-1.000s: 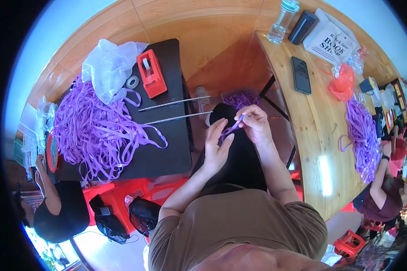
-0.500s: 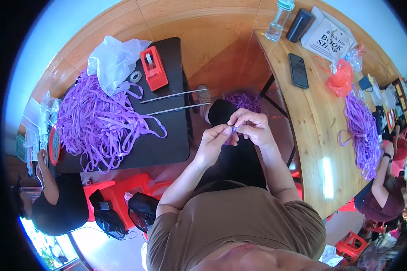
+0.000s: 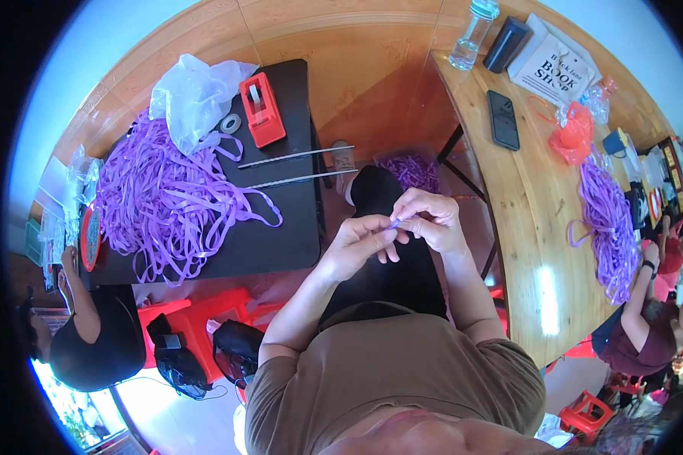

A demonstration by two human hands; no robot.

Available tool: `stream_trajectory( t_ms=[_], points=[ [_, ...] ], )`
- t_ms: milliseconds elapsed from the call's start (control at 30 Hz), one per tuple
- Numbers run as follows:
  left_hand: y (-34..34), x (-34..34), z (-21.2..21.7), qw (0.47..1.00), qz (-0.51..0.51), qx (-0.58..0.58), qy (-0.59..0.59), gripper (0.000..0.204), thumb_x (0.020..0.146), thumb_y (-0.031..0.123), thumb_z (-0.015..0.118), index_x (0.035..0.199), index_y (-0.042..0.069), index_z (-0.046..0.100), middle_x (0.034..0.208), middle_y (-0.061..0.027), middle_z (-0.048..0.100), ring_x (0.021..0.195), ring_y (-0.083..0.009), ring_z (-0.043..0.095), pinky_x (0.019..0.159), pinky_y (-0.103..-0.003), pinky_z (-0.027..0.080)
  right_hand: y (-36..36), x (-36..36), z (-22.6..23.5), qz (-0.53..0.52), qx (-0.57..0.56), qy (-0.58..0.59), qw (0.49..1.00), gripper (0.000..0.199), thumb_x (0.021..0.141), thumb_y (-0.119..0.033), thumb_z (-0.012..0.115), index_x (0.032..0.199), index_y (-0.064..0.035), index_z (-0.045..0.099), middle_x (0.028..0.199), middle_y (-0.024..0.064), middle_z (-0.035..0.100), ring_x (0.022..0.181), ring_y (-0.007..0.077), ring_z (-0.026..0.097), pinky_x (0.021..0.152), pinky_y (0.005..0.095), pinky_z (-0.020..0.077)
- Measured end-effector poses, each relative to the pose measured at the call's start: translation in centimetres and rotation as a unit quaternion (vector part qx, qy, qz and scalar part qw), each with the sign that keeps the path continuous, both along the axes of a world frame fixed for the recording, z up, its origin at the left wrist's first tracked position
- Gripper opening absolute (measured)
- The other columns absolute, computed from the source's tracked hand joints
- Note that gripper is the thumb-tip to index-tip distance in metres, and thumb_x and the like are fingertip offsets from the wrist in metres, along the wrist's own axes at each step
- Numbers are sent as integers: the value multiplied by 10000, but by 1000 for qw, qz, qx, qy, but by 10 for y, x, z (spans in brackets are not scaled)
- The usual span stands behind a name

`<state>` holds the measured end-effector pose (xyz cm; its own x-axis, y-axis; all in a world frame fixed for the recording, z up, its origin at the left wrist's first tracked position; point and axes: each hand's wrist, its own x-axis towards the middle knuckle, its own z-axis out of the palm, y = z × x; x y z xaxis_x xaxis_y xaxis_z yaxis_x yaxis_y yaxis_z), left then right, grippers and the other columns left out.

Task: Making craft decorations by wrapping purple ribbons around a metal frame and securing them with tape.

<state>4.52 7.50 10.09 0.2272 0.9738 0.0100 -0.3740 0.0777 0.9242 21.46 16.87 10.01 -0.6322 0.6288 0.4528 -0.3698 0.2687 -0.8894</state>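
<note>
Black surface [image 3: 281,243]: carries the strip pile, bag, dispenser and rods.
Purple strip pile [image 3: 167,201]: covers the left half of the surface; loose ends trail toward the near edge.
Clear plastic bag [image 3: 193,95]: far edge, resting on the pile.
Red tape dispenser [image 3: 262,110]: far edge, just beside the bag.
Metal rods [image 3: 296,168]: two, overhanging the right edge.
Left hand [image 3: 357,246]: above the lap, fingers pinched on the purple strip piece.
Right hand [image 3: 432,220]: touching the left, fingers closed on the same piece.
Purple strip piece [image 3: 394,224]: between both hands' fingertips.
</note>
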Motion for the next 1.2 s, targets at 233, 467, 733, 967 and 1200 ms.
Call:
stream_trajectory(
  t_ms=[233, 467, 733, 967, 1200],
  points=[
    [-7, 1, 3, 945, 129, 179, 242, 106, 908, 37, 565, 864, -28, 636, 765, -62, 639, 547, -86, 589, 456, -213, 425, -7, -3, 8, -9, 63, 7, 998, 152, 741, 135, 626, 834, 15, 639, 813, 113, 643, 728, 161, 633, 604, 244, 485],
    [-6, 18, 0, 667, 327, 355, 567, 158, 723, -31, 648, 879, -33, 623, 737, -127, 579, 518, -274, 574, 460, -334, 473, -30, -22, 10, -156, 126, -29, 979, 214, 702, 199, 561, 810, 24, 618, 780, 112, 628, 706, 186, 633, 614, 251, 493],
    [-7, -14, 4, 995, 77, -54, 28, 316, 920, 149, 579, 1171, -41, 575, 1014, -98, 653, 815, -135, 623, 735, -257, 476, -10, -14, -2, -121, -43, 44, 991, 100, 780, 112, 645, 816, 19, 642, 832, 92, 638, 760, 129, 613, 667, 221, 471],
    [-2, -15, 3, 998, 23, -55, -23, 240, 950, 155, 543, 1073, -36, 619, 912, -86, 671, 815, -121, 628, 759, -238, 476, -4, -16, 3, -49, -7, 16, 999, 84, 787, 92, 652, 828, 18, 651, 853, 90, 647, 754, 113, 614, 649, 217, 468],
    [-4, -17, -2, 996, 50, -48, -46, 190, 939, 126, 556, 938, -30, 664, 801, -74, 665, 749, -117, 627, 703, -227, 485, -4, -13, 15, -23, 20, -45, 999, 159, 764, 85, 664, 904, 11, 659, 869, 82, 646, 730, 104, 611, 620, 220, 462]
  ],
)
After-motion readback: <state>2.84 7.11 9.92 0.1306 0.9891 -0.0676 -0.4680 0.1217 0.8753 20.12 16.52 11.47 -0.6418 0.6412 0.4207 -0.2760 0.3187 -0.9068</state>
